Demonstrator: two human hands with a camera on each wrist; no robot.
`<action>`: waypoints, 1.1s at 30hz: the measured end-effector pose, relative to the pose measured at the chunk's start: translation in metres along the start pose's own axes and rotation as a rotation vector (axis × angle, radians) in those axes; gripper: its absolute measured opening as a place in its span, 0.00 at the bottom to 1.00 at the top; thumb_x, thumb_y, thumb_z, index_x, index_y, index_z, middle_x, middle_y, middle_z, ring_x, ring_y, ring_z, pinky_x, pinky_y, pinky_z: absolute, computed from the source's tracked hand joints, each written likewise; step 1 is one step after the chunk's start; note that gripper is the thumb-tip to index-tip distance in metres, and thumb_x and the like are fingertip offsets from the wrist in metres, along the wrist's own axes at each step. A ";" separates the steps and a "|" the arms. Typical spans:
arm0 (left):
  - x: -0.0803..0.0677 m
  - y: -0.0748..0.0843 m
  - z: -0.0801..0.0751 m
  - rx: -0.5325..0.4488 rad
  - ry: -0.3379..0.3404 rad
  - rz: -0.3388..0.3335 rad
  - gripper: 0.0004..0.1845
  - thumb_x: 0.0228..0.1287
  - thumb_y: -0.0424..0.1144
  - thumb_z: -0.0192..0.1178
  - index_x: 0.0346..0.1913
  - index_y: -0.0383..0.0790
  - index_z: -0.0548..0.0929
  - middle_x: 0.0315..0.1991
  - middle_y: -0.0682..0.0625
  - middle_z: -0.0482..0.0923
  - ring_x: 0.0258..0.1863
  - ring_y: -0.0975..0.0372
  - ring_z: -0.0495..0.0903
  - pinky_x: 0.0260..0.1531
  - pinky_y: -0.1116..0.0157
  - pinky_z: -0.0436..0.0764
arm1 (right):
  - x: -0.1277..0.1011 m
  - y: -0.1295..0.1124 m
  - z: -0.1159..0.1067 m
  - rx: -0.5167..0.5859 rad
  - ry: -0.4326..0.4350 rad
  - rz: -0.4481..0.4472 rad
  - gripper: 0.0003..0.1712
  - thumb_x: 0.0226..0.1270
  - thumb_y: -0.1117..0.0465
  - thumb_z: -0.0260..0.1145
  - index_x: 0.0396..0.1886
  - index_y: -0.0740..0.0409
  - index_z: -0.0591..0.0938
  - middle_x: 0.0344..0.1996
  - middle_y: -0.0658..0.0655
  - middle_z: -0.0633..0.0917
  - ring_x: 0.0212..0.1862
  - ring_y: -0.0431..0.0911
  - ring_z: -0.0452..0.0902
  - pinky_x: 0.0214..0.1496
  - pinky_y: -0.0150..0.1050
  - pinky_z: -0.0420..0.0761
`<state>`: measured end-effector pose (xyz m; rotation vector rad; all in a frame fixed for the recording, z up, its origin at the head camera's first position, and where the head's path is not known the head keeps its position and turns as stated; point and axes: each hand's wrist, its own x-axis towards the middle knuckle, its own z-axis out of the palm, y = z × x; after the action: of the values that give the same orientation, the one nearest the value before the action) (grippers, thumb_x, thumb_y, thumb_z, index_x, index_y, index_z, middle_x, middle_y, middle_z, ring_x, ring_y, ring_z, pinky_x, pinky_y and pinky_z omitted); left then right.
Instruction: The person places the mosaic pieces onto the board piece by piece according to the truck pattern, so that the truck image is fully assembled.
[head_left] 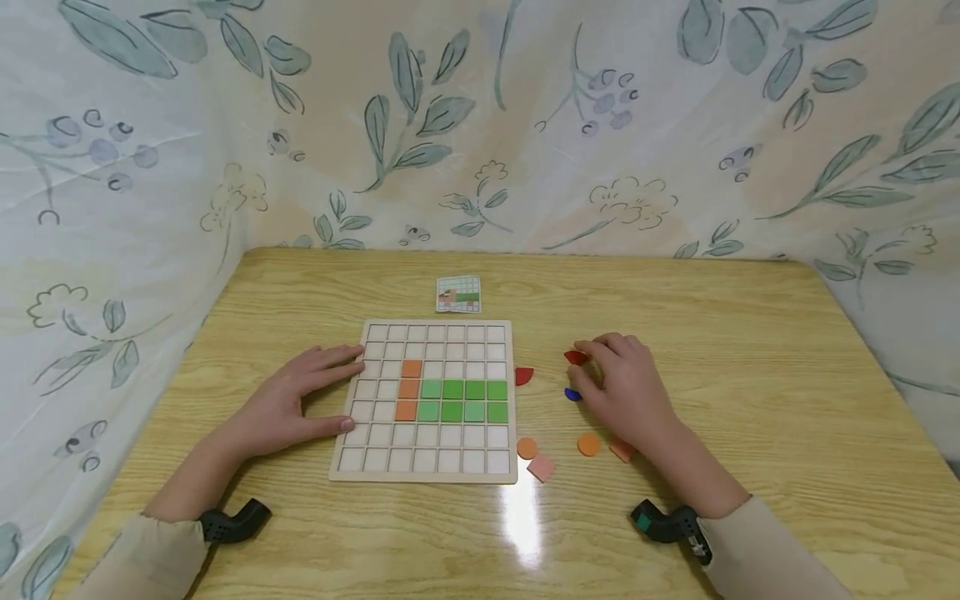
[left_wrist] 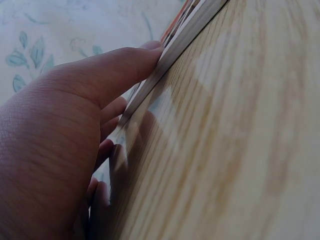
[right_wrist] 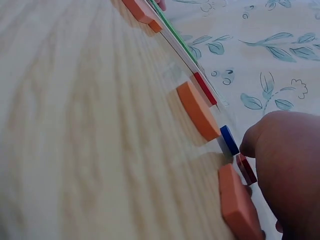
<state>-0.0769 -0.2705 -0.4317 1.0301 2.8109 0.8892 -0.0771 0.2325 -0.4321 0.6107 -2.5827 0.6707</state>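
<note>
At the left edge of a wooden grid board (head_left: 422,477), my left hand (head_left: 288,400) rests with its fingers spread; the thumb touches the board's side (left_wrist: 172,57). Orange square tiles (head_left: 407,388) form a short column on the grid, with two rows of green tiles (head_left: 453,400) to their right. My right hand (head_left: 626,387) is lowered over the table right of the board, its thumb and index finger parted around a red quarter-round piece (head_left: 574,357). A blue piece (head_left: 573,394) lies just below the thumb. In the right wrist view the red piece (right_wrist: 246,170) appears flat on the table by the thumb.
Another red quarter-round piece (head_left: 524,377) lies against the board's right side. Nearer me are orange discs (head_left: 588,444), a pink square tile (head_left: 542,467) and a second pink tile (head_left: 622,450) partly under the right wrist. A pattern card (head_left: 458,295) lies behind the board.
</note>
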 end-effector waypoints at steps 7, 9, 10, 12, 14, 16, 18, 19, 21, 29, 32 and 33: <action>0.002 -0.004 0.004 -0.004 -0.008 -0.003 0.45 0.64 0.53 0.81 0.81 0.48 0.76 0.85 0.52 0.64 0.83 0.44 0.60 0.85 0.65 0.43 | 0.000 0.005 0.001 -0.012 -0.039 0.037 0.14 0.68 0.63 0.79 0.49 0.66 0.92 0.40 0.61 0.87 0.41 0.59 0.79 0.47 0.53 0.78; 0.002 -0.004 0.004 -0.003 -0.008 -0.005 0.45 0.64 0.53 0.81 0.81 0.48 0.75 0.85 0.52 0.64 0.84 0.44 0.60 0.84 0.66 0.43 | 0.000 0.006 0.001 -0.013 -0.042 0.037 0.14 0.68 0.63 0.80 0.49 0.66 0.92 0.40 0.61 0.87 0.41 0.58 0.79 0.46 0.53 0.78; 0.002 -0.004 0.005 -0.001 -0.004 -0.006 0.45 0.64 0.53 0.81 0.81 0.48 0.75 0.85 0.52 0.64 0.83 0.44 0.60 0.84 0.66 0.42 | 0.001 0.006 0.001 -0.011 -0.043 0.038 0.13 0.68 0.63 0.79 0.49 0.66 0.92 0.40 0.60 0.87 0.41 0.58 0.79 0.46 0.53 0.78; 0.002 -0.004 0.004 0.000 -0.005 -0.010 0.45 0.64 0.54 0.81 0.81 0.48 0.75 0.85 0.52 0.64 0.84 0.45 0.60 0.84 0.66 0.42 | 0.001 0.006 0.002 -0.006 -0.047 0.034 0.13 0.69 0.63 0.79 0.49 0.65 0.92 0.39 0.60 0.87 0.40 0.58 0.79 0.46 0.52 0.78; 0.002 -0.004 0.003 -0.002 -0.005 -0.011 0.45 0.63 0.53 0.81 0.81 0.49 0.75 0.85 0.53 0.64 0.83 0.45 0.60 0.84 0.66 0.42 | 0.002 0.006 0.002 -0.001 -0.051 0.036 0.13 0.69 0.63 0.78 0.49 0.65 0.92 0.40 0.60 0.87 0.40 0.57 0.79 0.45 0.52 0.78; 0.002 -0.004 0.003 -0.001 -0.005 -0.012 0.45 0.64 0.54 0.81 0.81 0.49 0.75 0.85 0.53 0.64 0.84 0.45 0.60 0.85 0.65 0.42 | 0.002 0.007 0.002 0.001 -0.054 0.041 0.12 0.70 0.64 0.78 0.49 0.65 0.92 0.40 0.60 0.87 0.41 0.57 0.79 0.45 0.51 0.77; 0.002 -0.004 0.002 -0.001 -0.004 -0.008 0.45 0.64 0.53 0.81 0.81 0.49 0.76 0.85 0.52 0.64 0.83 0.44 0.60 0.85 0.65 0.43 | 0.003 0.007 0.003 0.004 -0.054 0.043 0.12 0.70 0.64 0.77 0.50 0.66 0.92 0.40 0.61 0.88 0.41 0.57 0.79 0.45 0.52 0.78; 0.002 -0.004 0.001 -0.002 -0.003 -0.007 0.44 0.64 0.53 0.81 0.81 0.48 0.76 0.85 0.52 0.65 0.83 0.44 0.61 0.85 0.65 0.43 | 0.003 0.006 0.003 0.005 -0.054 0.043 0.12 0.70 0.64 0.77 0.50 0.66 0.92 0.41 0.61 0.88 0.41 0.58 0.79 0.45 0.52 0.78; 0.001 -0.004 0.001 0.001 -0.003 -0.003 0.44 0.65 0.53 0.80 0.81 0.48 0.76 0.84 0.52 0.65 0.83 0.44 0.61 0.85 0.65 0.44 | 0.004 0.006 0.003 0.006 -0.048 0.036 0.12 0.70 0.65 0.76 0.50 0.67 0.92 0.41 0.61 0.88 0.41 0.58 0.80 0.46 0.52 0.79; 0.001 -0.001 -0.001 0.008 -0.009 -0.003 0.43 0.65 0.54 0.80 0.81 0.47 0.76 0.84 0.51 0.65 0.83 0.43 0.61 0.85 0.63 0.45 | 0.007 0.000 0.004 0.026 -0.004 -0.007 0.12 0.68 0.66 0.76 0.48 0.67 0.92 0.40 0.61 0.88 0.41 0.58 0.80 0.45 0.53 0.79; 0.000 -0.001 -0.001 0.008 -0.007 -0.006 0.44 0.65 0.54 0.80 0.81 0.47 0.76 0.84 0.51 0.65 0.83 0.43 0.60 0.85 0.65 0.44 | 0.010 -0.006 0.006 0.048 0.007 -0.037 0.11 0.68 0.66 0.75 0.47 0.67 0.93 0.40 0.61 0.88 0.41 0.58 0.80 0.46 0.54 0.80; 0.000 -0.001 -0.001 0.006 -0.006 -0.005 0.44 0.65 0.54 0.80 0.81 0.47 0.76 0.84 0.51 0.65 0.83 0.43 0.60 0.84 0.65 0.44 | 0.010 -0.007 0.008 0.053 0.012 -0.050 0.11 0.68 0.66 0.75 0.47 0.67 0.92 0.40 0.61 0.88 0.41 0.58 0.80 0.46 0.54 0.80</action>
<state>-0.0779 -0.2717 -0.4318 1.0236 2.8117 0.8757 -0.0838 0.2195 -0.4307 0.6842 -2.5366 0.7259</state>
